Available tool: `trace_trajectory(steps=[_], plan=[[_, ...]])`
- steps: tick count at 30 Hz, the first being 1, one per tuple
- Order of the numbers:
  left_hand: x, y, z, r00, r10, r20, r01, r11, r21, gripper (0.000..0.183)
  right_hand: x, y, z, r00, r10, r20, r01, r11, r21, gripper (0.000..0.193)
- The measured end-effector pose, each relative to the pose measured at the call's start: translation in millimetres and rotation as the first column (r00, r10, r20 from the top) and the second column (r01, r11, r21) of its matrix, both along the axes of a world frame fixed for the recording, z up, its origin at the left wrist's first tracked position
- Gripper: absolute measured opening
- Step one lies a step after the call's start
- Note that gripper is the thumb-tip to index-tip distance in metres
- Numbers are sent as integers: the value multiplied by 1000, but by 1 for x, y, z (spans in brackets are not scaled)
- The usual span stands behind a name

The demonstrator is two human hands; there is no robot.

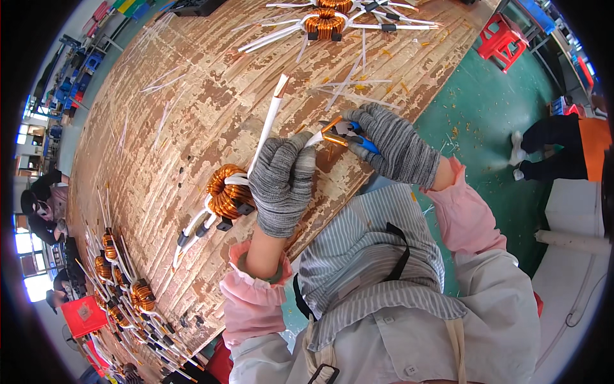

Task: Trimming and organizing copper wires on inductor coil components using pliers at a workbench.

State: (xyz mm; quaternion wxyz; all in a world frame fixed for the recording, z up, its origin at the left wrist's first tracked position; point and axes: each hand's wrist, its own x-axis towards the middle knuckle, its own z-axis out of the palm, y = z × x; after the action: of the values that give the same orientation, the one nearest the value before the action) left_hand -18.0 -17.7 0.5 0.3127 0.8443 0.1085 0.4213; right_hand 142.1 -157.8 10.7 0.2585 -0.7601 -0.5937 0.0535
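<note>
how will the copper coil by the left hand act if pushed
The copper coil is likely heavy for its size, being thickly wound. Its white leads seem fairly stiff, as one juts out straight, and could hinder rolling.

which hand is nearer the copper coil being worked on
Left. The left hand is just beside the copper coil, gripping a white lead; the right hand is farther right, with a blue-handled tool.

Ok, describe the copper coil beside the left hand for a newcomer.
On the big worn wooden table, find the grey-gloved left hand. Just left of it sits the copper coil, with white leads. Unlike the other coils, which sit in groups, it stands by itself.
</note>
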Motion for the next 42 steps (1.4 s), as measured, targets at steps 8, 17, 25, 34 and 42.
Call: trace_trajectory(steps=[8, 17, 25, 34, 42], plan=[[1, -2, 1, 1000, 4, 7, -4, 1000, -1, 17, 9, -6, -4, 993, 96, -67, -85, 986, 145, 46], [0, -2, 2, 998, -24, -63, 26, 999, 39, 17, 17, 10, 13, 971, 223, 83, -213, 970, -117, 41], [2, -1, -2, 998, -16, -68, 21, 997, 77, 16, 15, 13, 13, 961, 129, 245, -106, 989, -104, 33], [-1, -1, 1, 998, -37, -41, 37, 999, 9, 16, -4, -3, 23, 641, -31, -767, -265, 929, -258, 23], [0, 0, -1, 994, -59, -88, 62, 997, 34, 18, 2, -4, 11, 984, 64, 169, -55, 997, -55, 28]])
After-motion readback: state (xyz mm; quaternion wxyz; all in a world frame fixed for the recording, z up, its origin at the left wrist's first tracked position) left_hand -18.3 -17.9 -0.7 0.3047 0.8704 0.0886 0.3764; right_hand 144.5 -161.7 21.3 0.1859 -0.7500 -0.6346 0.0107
